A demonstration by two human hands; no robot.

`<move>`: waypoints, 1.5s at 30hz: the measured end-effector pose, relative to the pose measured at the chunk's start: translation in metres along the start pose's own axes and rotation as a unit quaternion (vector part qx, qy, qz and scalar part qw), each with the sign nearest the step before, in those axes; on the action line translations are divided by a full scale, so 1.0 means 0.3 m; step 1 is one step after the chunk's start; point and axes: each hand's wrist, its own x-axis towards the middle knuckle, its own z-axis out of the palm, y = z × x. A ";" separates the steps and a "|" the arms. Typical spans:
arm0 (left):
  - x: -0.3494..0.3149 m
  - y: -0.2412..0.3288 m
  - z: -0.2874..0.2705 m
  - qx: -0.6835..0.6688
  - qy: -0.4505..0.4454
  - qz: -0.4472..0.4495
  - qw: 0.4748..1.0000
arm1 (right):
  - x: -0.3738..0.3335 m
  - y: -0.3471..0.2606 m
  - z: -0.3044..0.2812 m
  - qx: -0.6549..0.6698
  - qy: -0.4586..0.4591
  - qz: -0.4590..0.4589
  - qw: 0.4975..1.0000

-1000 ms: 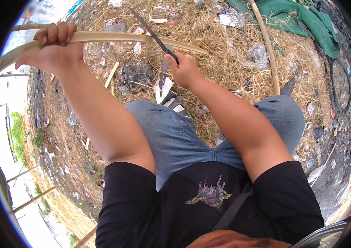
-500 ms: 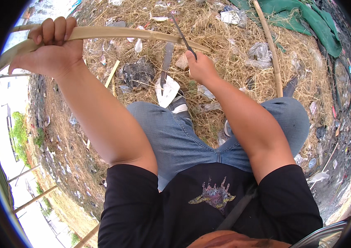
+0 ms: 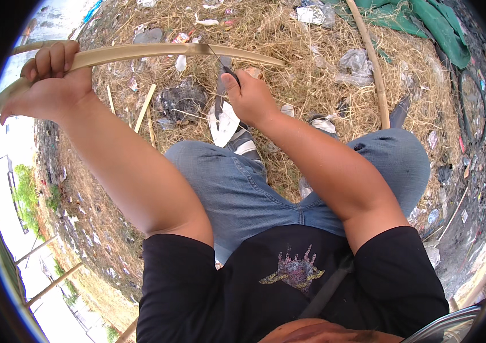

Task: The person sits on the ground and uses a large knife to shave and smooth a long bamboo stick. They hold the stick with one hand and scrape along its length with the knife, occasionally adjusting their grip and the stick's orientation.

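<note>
Left hand (image 3: 54,80) is gripping the pale split-bamboo strip (image 3: 140,51), fingers wrapping over it, thumb sticking out; right hand (image 3: 249,96) is clenching the black handle of a thin-bladed knife (image 3: 230,74), no slack showing. Strip is spanning left to right out in front of the person, above the dry straw (image 3: 306,54); can't tell if its right end is touching down. Blade is crossing the strip near a darker band; can't tell how deep it's biting. Risks, my read: right end is looking unsupported, so flex could be throwing the edge off line; the edge snagging on that band could jump. Bare left hand is sitting in line with the strip, striped shoe (image 3: 247,147) is resting below: both exposed to a slip.
</note>
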 end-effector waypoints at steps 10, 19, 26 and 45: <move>0.000 -0.001 -0.089 -0.021 0.071 -0.013 0.997 | -0.040 0.039 0.103 0.008 -0.026 -0.056 0.998; -0.025 0.007 0.025 -0.021 -0.008 -0.004 1.000 | 0.016 0.005 0.030 -0.019 0.024 -0.088 0.996; -0.038 0.020 0.001 -0.056 0.021 -0.029 0.998 | -0.022 -0.063 0.027 0.031 -0.010 -0.057 0.998; -0.102 0.076 0.090 -0.105 0.022 -0.073 0.992 | -0.021 -0.063 -0.001 -0.010 0.003 -0.057 0.998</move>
